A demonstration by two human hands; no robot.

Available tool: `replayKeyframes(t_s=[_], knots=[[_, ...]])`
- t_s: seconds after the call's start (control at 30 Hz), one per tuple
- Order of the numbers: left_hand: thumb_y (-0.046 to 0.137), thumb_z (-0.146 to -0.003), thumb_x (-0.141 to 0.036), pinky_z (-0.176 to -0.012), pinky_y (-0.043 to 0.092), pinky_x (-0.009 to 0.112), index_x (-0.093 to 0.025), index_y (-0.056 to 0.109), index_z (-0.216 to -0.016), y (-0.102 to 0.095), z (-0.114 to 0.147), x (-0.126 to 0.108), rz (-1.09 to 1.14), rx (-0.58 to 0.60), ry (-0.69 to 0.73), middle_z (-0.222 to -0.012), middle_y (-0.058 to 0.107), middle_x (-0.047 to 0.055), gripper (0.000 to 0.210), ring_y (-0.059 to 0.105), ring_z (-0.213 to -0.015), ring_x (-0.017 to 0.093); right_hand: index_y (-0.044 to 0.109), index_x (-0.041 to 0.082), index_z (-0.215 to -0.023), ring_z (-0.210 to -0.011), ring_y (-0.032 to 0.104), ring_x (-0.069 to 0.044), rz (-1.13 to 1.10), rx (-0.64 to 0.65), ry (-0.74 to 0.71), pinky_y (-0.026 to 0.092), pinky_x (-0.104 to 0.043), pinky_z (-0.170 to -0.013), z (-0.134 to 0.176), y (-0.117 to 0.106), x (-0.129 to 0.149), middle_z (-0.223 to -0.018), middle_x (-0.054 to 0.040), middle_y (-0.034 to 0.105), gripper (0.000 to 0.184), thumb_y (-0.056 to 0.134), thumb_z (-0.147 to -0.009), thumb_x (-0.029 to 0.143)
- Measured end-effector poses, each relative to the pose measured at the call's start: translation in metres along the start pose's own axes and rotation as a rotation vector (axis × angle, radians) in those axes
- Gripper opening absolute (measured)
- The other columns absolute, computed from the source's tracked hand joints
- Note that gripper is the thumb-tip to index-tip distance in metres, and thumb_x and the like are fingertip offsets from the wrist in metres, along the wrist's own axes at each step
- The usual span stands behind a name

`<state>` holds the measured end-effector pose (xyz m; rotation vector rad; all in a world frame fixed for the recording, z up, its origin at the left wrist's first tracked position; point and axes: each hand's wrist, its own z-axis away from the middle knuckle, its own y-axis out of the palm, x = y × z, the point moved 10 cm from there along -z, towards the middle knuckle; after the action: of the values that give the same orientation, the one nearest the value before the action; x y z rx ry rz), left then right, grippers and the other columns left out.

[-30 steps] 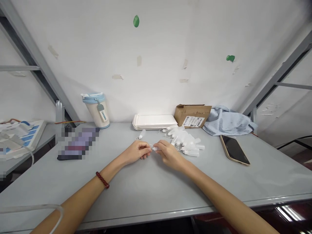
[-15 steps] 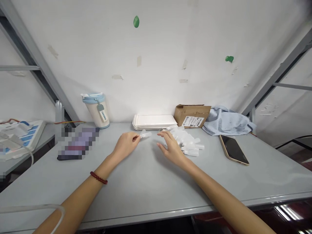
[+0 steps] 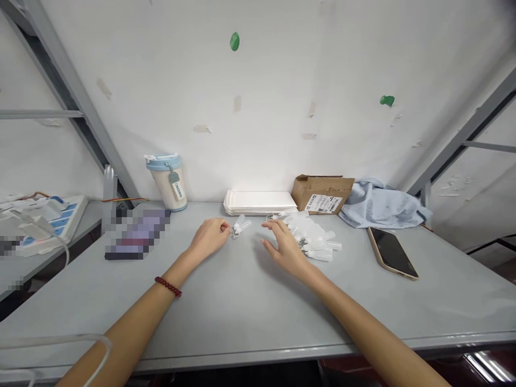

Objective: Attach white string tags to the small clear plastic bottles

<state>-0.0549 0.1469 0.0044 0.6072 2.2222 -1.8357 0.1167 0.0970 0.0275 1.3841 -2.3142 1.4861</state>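
Note:
My left hand (image 3: pixel 209 236) is closed in a pinch over the grey table. At its fingertips are a few small clear plastic tubes (image 3: pixel 242 223) with a thin pale loop and a shiny bit; the pinched end is partly hidden. My right hand (image 3: pixel 284 244) is open, thumb and fingers apart, with nothing visible between them. It rests at the left side of a heap of similar clear tubes (image 3: pixel 312 234) and covers part of it.
Behind the hands lie a stack of flat white packets (image 3: pixel 260 202) and a brown cardboard box (image 3: pixel 322 188). A light blue cloth (image 3: pixel 382 204) and a phone (image 3: pixel 393 252) are on the right. A lidded cup (image 3: pixel 167 185) stands left; a white cable (image 3: pixel 80 337) crosses near my left forearm.
The camera view has shifted slightly. The tubes at my left fingertips have turned, and their thin loop now shows. My right hand stays open beside the heap.

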Motion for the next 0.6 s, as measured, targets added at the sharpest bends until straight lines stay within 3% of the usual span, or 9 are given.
replayKeyframes(t_s=[0.13,0.27,0.4,0.5,0.6], knots=[[0.047,-0.078,-0.034,-0.076,0.043,0.03,-0.012,0.063,-0.097,0.007,-0.005,0.015,-0.026,-0.036,-0.053,-0.1,0.066,0.013,0.034,0.059,-0.091,0.025,0.046,0.018,-0.113,-0.111,0.046,-0.024,0.002,0.025,0.011,0.042,-0.042,-0.092,0.0,0.002,0.001,-0.115,-0.0122,0.047,0.031,0.048,-0.082,0.014],[0.05,-0.076,-0.028,-0.078,0.042,0.03,-0.013,0.065,-0.085,0.017,-0.013,0.019,-0.044,-0.028,-0.074,-0.094,0.067,0.012,0.024,0.059,-0.093,0.026,0.046,0.018,-0.113,-0.111,0.046,-0.024,0.0,0.064,0.031,0.041,-0.042,-0.093,0.001,0.006,0.001,-0.116,-0.0126,0.047,0.03,0.047,-0.083,0.014],[0.048,-0.075,-0.021,-0.07,0.043,0.027,-0.017,0.062,-0.069,0.019,-0.02,0.013,-0.023,-0.021,-0.036,-0.077,0.068,0.005,0.015,0.06,-0.079,0.021,0.046,0.019,-0.112,-0.11,0.046,-0.023,-0.001,0.07,0.02,0.041,-0.042,-0.093,0.001,0.009,0.001,-0.115,-0.0115,0.047,0.03,0.048,-0.083,0.015],[0.044,-0.077,-0.02,-0.064,0.043,0.027,-0.016,0.06,-0.072,0.015,-0.018,0.006,0.014,-0.048,0.001,-0.072,0.066,0.004,0.016,0.06,-0.071,0.02,0.046,0.019,-0.112,-0.109,0.047,-0.023,-0.003,0.067,0.017,0.042,-0.042,-0.091,0.002,0.009,-0.001,-0.114,-0.0113,0.048,0.029,0.047,-0.083,0.015],[0.043,-0.079,-0.02,-0.069,0.043,0.029,-0.016,0.058,-0.078,0.006,-0.011,-0.007,0.054,-0.101,0.073,-0.079,0.066,0.006,0.016,0.059,-0.077,0.02,0.047,0.019,-0.111,-0.106,0.049,-0.023,-0.005,0.054,0.008,0.043,-0.042,-0.088,0.001,0.009,-0.002,-0.113,-0.0116,0.049,0.027,0.047,-0.084,0.016]])
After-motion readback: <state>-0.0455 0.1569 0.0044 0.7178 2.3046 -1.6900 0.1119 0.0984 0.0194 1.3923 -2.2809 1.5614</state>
